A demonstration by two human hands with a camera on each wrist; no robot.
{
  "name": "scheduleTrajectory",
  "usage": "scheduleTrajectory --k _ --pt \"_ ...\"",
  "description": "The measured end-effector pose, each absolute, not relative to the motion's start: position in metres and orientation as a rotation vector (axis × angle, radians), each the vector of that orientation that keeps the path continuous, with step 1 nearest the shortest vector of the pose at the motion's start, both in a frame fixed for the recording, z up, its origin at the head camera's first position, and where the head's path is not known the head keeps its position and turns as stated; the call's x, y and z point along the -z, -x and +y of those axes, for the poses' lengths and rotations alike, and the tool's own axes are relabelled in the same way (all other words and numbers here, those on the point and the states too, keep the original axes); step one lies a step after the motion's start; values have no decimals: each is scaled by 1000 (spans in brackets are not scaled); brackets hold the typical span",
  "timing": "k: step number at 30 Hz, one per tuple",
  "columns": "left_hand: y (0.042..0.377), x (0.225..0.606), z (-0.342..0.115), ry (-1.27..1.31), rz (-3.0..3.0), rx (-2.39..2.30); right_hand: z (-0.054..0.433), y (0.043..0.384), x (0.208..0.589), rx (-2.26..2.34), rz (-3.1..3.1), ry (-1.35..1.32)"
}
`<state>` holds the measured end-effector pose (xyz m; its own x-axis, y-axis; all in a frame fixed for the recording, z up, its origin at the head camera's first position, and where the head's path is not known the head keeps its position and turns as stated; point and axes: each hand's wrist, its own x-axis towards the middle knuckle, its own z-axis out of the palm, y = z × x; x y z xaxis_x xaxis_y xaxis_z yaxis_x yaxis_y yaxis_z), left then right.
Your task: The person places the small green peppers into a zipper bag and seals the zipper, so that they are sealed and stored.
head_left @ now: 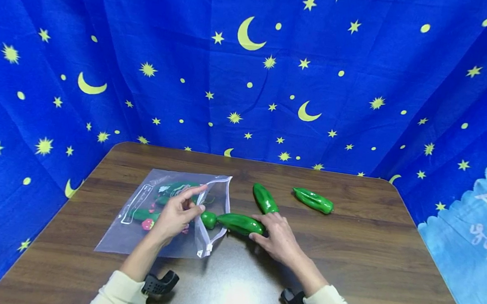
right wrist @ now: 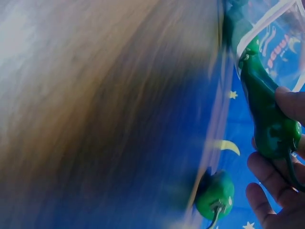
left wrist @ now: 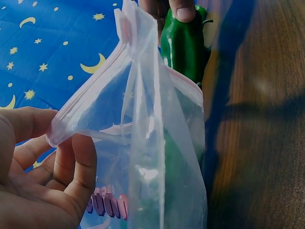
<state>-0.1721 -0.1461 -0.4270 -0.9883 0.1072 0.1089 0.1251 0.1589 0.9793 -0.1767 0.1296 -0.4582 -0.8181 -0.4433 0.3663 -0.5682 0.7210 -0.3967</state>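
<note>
A clear zip bag with printed pictures lies on the table, its mouth spread toward the right. My left hand pinches the upper edge of that mouth between thumb and fingers, as the left wrist view shows. Long green peppers show through the plastic, one of them just within the opening. My right hand grips another green pepper by its stem end, fingers and thumb around it. This pepper's pointed tip is at the bag's mouth, close against the pepper inside.
Beyond my right hand a loose green pepper lies on the brown wooden table. Farther right rests one more pepper. A blue curtain with stars and moons hangs behind the table and along its sides.
</note>
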Motion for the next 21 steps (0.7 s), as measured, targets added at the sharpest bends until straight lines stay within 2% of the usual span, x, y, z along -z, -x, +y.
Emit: scheduleTrajectory --k 21 --pt "171 424 -143 190 -2406 2032 91 181 462 -701 -2617 -899"
